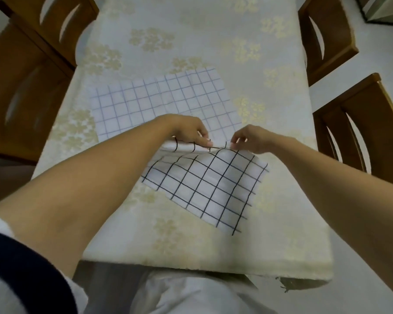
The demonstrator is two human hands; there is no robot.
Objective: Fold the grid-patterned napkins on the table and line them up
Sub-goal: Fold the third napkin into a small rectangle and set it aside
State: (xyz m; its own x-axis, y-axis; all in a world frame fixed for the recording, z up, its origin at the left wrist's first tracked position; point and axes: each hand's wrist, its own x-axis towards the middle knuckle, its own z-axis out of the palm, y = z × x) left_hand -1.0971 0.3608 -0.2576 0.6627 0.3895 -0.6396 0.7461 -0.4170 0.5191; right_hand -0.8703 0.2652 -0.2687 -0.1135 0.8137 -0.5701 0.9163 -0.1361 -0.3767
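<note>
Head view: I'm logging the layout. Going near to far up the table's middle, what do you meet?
Near to far: black-grid napkin → left hand and right hand, pinching its far edge → blue-grid napkin → bare tablecloth.

White sleeve (7,300), navy band (32,261).

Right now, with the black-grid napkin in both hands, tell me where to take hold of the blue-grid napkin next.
Probably pinch the blue-grid napkin at its two far corners, one per hand, reaching over from the near side. It lies flat and spread, far edge exposed, while the left hand, right hand and black-grid napkin cover part of its near edge.
</note>
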